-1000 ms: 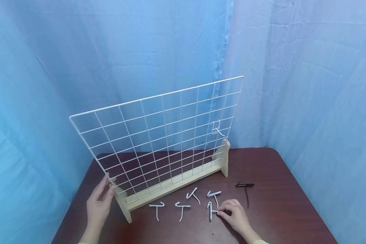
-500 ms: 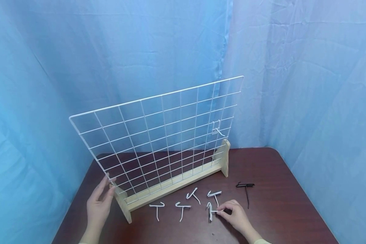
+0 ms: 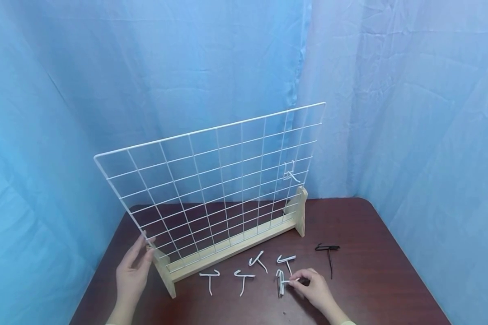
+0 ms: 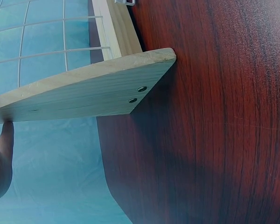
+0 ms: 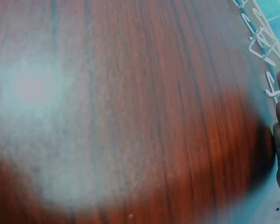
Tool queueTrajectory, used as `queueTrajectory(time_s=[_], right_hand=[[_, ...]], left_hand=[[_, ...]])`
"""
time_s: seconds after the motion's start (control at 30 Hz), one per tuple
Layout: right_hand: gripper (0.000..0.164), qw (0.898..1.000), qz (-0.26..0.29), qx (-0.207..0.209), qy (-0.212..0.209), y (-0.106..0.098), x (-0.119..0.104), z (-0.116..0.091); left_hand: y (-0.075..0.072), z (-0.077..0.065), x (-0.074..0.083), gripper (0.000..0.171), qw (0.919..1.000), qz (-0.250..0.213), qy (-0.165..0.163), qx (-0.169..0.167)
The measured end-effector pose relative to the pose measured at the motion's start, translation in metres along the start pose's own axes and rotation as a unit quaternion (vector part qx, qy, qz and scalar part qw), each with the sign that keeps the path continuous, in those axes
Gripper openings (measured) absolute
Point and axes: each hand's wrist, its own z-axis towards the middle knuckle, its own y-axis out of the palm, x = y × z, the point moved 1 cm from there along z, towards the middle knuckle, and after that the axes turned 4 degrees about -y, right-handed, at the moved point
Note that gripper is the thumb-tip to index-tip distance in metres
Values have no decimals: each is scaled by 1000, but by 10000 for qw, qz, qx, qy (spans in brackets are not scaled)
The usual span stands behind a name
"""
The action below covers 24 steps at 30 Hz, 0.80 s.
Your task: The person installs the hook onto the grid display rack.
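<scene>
A white wire grid panel (image 3: 217, 155) stands slanted in a light wooden base (image 3: 232, 248). My left hand (image 3: 132, 268) holds the panel's left side at the wooden upright (image 3: 160, 271). In the left wrist view a digit touches that upright (image 4: 93, 88). My right hand (image 3: 315, 286) pinches the straight arm of a white wire hook (image 3: 281, 282) between thumb and fingers, low over the table. Other white hooks (image 3: 244, 276), (image 3: 209, 274) lie left of it, with more hooks (image 3: 259, 260), (image 3: 286, 259) behind. One white hook (image 3: 291, 174) hangs on the grid's right part.
A black hook (image 3: 328, 248) lies on the dark red-brown table (image 3: 370, 280), right of the white ones. Blue curtains (image 3: 211, 67) surround the table at the back and sides. The base's right upright (image 3: 301, 210) stands near the back.
The white hook in my right hand has turned and tilted slightly, its wires showing farther apart above a dark shadow. My left hand stays in place; the view has shifted marginally.
</scene>
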Motion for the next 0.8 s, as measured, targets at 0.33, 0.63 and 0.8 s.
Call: queueTrajectory(time_s=[0.33,0.63,0.8], right_hand=[[30,9994,-44,322,-144,-3,-14,14],[24,9984,207,515,-120,-7,-30,28],[22,9981,304,536,-13,-9,-35,34]], left_hand=[[0,0,1,52,9995,-250,189,-96],[0,-1,1,51,9996,-276,25,-46],[0,-1,1,51,9996,-268,25,-72]])
